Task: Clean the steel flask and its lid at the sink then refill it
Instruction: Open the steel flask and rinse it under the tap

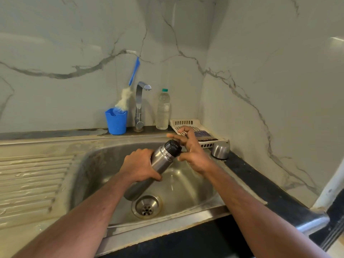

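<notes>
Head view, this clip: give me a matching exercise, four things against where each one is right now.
Things:
1. flask
2. steel cup
3. bottle brush
4. folded cloth

Places:
A. in the white basket
B. upside down on the dark counter, right of the sink
C. gripped by the left hand over the sink
D. standing in the blue cup

Pairs: 1-C, 2-B, 3-D, 4-A

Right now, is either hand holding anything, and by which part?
The left hand grips the steel flask around the middle of its body, tilted over the sink. The right hand is at the black stopper, fingers spread, gripping nothing.
</notes>
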### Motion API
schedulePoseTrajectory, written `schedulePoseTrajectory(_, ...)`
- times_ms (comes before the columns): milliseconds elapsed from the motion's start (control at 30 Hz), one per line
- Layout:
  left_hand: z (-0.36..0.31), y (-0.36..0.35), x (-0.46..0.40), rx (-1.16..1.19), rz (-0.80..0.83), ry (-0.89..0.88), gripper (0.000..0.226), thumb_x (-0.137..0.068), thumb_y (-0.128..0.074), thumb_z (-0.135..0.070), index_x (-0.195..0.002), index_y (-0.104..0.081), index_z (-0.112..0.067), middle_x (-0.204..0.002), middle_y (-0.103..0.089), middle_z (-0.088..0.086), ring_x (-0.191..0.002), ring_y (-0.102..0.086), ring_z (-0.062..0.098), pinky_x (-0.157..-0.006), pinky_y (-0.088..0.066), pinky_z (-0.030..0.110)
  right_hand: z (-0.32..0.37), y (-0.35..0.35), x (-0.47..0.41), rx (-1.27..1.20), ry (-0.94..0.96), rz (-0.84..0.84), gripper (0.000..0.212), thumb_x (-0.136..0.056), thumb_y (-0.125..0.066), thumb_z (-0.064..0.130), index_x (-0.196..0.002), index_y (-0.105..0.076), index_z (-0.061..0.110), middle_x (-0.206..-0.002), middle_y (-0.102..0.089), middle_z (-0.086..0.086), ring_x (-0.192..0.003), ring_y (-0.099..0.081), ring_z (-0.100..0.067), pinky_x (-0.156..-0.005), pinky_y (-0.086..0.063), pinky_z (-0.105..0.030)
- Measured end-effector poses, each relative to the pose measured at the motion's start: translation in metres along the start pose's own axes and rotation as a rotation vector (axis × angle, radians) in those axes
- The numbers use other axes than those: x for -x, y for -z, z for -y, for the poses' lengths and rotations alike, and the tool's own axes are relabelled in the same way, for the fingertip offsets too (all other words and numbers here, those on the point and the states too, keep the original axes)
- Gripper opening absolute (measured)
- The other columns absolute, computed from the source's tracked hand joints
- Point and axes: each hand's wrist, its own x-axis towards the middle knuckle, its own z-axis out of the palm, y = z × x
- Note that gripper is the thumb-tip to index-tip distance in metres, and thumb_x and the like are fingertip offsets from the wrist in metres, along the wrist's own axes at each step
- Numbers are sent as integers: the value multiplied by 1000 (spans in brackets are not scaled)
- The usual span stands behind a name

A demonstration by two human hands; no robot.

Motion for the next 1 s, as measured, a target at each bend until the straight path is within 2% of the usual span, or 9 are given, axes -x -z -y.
schedulePoseTrajectory(200, -6, 0, 0, -48, -24, 15, 68, -55, -88, -59, -111, -60, -32, -94, -63, -12, -80, -58, 9, -61, -35, 25, 6, -11, -4, 366, -34, -336, 61, -78, -82, 46, -122, -42, 35, -101, -61, 2, -91, -62, -12, -78, -54, -30)
schedulePoseTrajectory(300, -6, -1, 1, -35, -16, 24, 69, -57, -90, -56, -113, -60, -30, -95, -62, -12, -79, -56, 8, -57, -32, 20, 4, -6, -2, 233, -30, -230, 52, -82, -81, 18, -116, -43, 29, -109, -64, 0, -97, -63, -13, -78, -52, -27)
schedulePoseTrajectory(400, -6, 0, 1, 10, -20, 35, 67, -59, -90, -54, -112, -58, -28, -96, -60, -12, -77, -53, 5, -57, -31, 17, 0, 4, 0, 60, -11, -88, 60, -73, -65, -10, -111, -43, 31, -127, -64, -1, -119, -59, -18, -95, -51, -42)
schedulePoseTrajectory(500, -8, 1, 1, -33, -29, 25, 66, -59, -89, -56, -111, -58, -30, -97, -62, -12, -79, -56, 7, -60, -35, 21, 2, 2, -2, 38, -35, -161, 61, -72, -79, 16, -119, -43, 33, -133, -56, 3, -117, -58, -22, -95, -53, -47)
schedulePoseTrajectory(567, -11, -1, 2, -93, -30, 10, 66, -59, -88, -56, -112, -59, -31, -95, -62, -12, -80, -56, 10, -66, -38, 26, 3, -3, -2, 175, -91, -273, 66, -73, -87, 39, -122, -43, 28, -118, -59, -2, -103, -63, -20, -87, -58, -40)
schedulePoseTrajectory(633, -12, -2, 3, -116, -28, 6, 66, -59, -88, -56, -113, -59, -31, -93, -59, -12, -81, -55, 10, -69, -38, 28, 3, -8, -2, 292, -70, -337, 64, -72, -88, 44, -117, -46, 26, -102, -63, -1, -89, -63, -14, -79, -58, -33)
schedulePoseTrajectory(700, -12, -2, 3, -120, -36, 6, 67, -59, -88, -56, -113, -59, -30, -93, -59, -12, -81, -55, 11, -71, -39, 28, 0, -8, -3, 269, -11, -329, 56, -72, -90, 34, -108, -49, 24, -99, -64, -4, -85, -62, -13, -77, -55, -29)
schedulePoseTrajectory(800, -13, -3, 2, -113, -41, 8, 66, -57, -88, -58, -110, -59, -30, -93, -60, -12, -81, -56, 11, -70, -40, 28, -1, 0, -1, 156, 19, -220, 48, -75, -87, 13, -101, -48, 22, -110, -69, -5, -103, -66, -21, -89, -56, -37)
schedulePoseTrajectory(1000, -12, -7, 0, -127, -23, -5, 68, -56, -87, -60, -111, -59, -30, -95, -63, -11, -82, -59, 10, -71, -46, 28, -3, 5, 1, -51, 32, -50, 57, -76, -75, -11, -111, -46, 22, -129, -68, -6, -123, -60, -21, -101, -52, -48)
